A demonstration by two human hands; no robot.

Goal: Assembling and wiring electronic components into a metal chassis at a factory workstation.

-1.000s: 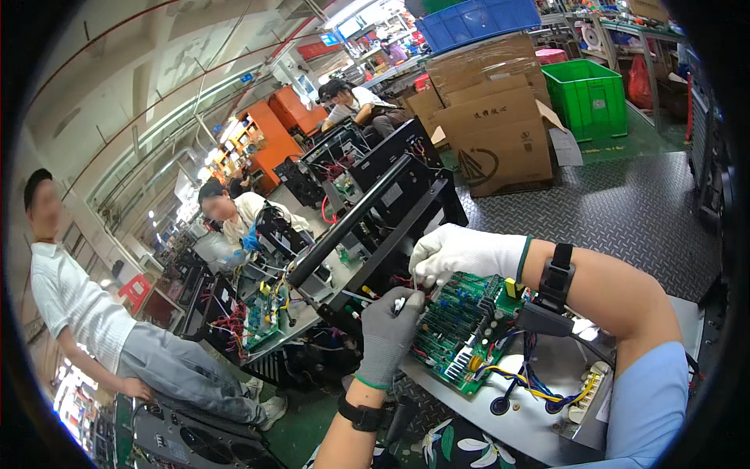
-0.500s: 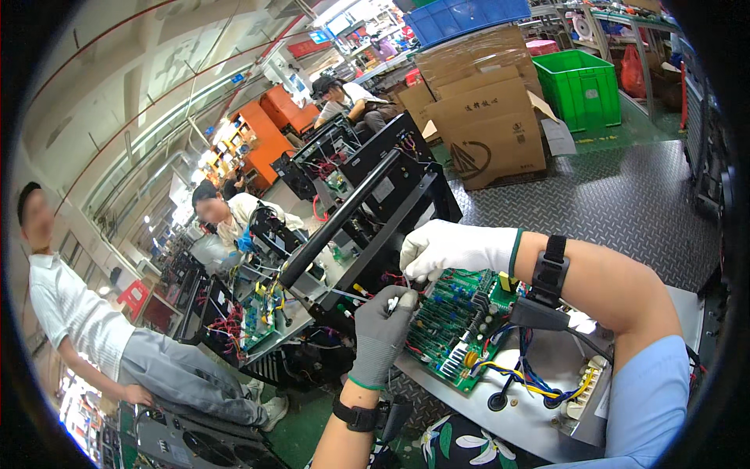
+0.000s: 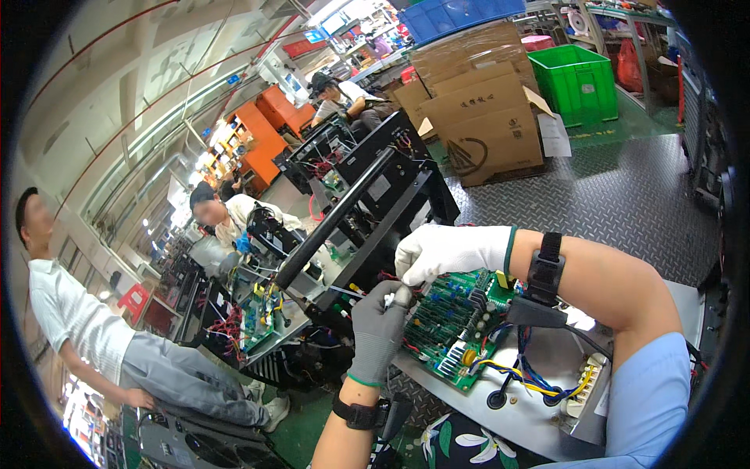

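My left hand [image 3: 378,324], in a grey knit glove, is closed in a pinch on a small white connector [image 3: 389,299] at its fingertips. Just above it, my right hand [image 3: 437,252] in a white glove has its fingers pressed together; what they hold is hidden or too small to tell. Both hands meet at the far left corner of a green circuit board [image 3: 447,328]. The board, crowded with components, lies on a metal plate [image 3: 469,410]. Blue and yellow wires [image 3: 522,379] run from the board to a cream terminal block [image 3: 582,388].
Beyond my hands stands a black frame with a thick bar [image 3: 336,219] and loose wiring. A cardboard box [image 3: 484,133] and a green crate [image 3: 576,86] stand farther back. A person [image 3: 94,320] stands at the left; another person [image 3: 234,215] sits among open equipment.
The view has shifted slightly. My gloved hands stay together above the board's corner, with the left fingers drawn a little closer to the right ones.
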